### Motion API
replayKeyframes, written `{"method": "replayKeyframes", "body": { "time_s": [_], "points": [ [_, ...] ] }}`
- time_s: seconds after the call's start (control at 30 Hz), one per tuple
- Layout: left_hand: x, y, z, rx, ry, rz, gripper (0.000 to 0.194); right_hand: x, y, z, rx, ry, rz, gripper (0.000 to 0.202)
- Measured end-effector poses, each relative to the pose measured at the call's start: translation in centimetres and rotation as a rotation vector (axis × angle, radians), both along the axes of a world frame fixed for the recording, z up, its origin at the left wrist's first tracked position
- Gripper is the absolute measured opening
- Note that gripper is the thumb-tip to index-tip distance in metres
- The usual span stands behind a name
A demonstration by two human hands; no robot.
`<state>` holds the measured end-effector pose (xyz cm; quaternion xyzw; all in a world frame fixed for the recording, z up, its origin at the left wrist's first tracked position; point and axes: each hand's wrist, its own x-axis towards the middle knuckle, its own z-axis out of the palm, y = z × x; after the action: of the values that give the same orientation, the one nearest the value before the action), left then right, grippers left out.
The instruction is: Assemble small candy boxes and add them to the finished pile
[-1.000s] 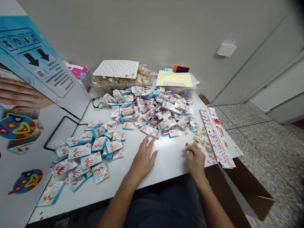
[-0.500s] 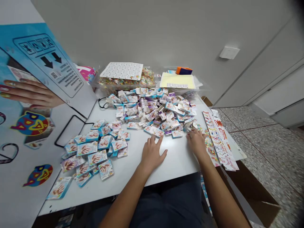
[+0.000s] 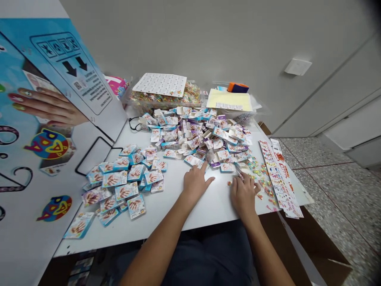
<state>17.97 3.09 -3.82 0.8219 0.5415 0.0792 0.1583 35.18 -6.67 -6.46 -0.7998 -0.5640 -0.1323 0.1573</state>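
Observation:
Just below the large pile of small open boxes, my left hand lies on the white table, thumb and index finger spread, fingertips at a box on the pile's near edge. My right hand rests to the right with its fingers curled; a thin, light object shows at its fingertips, too small to make out. Beside it lie scattered small colourful pieces. A second pile of boxes, which look closed, sits on the left of the table.
A big printed carton stands at the left. At the back are a clear tub of colourful pieces with a sheet on top, and another tub with yellow paper. Sticker sheets lie on the right. Black-framed glasses lie near the tub.
My right hand has pulled back from the pile, and its fingers are more curled. More loose colourful pieces show around it. The whole view has shifted slightly.

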Motion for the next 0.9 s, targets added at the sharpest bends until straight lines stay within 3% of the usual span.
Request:
{"method": "replayKeyframes", "body": {
  "time_s": [0.13, 0.27, 0.33, 0.47, 0.53, 0.6, 0.67, 0.8, 0.9],
  "points": [
    [-0.4, -0.4, 0.3, 0.01, -0.089, 0.067, 0.059, -2.3, -1.6, -0.8, 0.023, 0.093, 0.143, 0.027],
    [-2.2, -1.0, 0.6, -0.064, -0.268, 0.159, 0.024, -3.9, -2.7, -1.3, 0.086, 0.277, 0.283, 0.025],
    [-3.5, -1.4, 0.4, -0.159, -0.417, 0.23, 0.018, -4.3, -3.1, -1.2, 0.124, 0.455, 0.356, 0.026],
    [-5.8, -3.5, -0.3, -0.462, -0.952, 0.349, 0.03, -4.5, -3.7, 0.1, 0.113, 0.973, 0.316, 0.032],
    [-6.7, -4.8, -0.4, -0.583, -1.114, 0.371, 0.036, -4.8, -3.8, 1.3, 0.088, 1.192, 0.292, 0.044],
    [-7.4, -6.1, -0.1, -0.655, -1.162, 0.36, 0.037, -5.3, -3.4, 2.7, 0.086, 1.354, 0.336, 0.049],
    [-8.0, -7.0, 0.5, -0.696, -1.14, 0.292, 0.036, -6.0, -2.8, 4.0, 0.083, 1.437, 0.413, 0.038],
    [-8.9, -7.8, 1.8, -0.745, -1.036, 0.083, 0.051, -7.3, -1.3, 5.9, 0.036, 1.414, 0.561, 0.025],
    [-9.2, -8.0, 2.3, -0.733, -1.037, 0.073, 0.069, -7.3, -0.8, 7.1, 0.005, 1.42, 0.525, 0.027]
  ]
}}
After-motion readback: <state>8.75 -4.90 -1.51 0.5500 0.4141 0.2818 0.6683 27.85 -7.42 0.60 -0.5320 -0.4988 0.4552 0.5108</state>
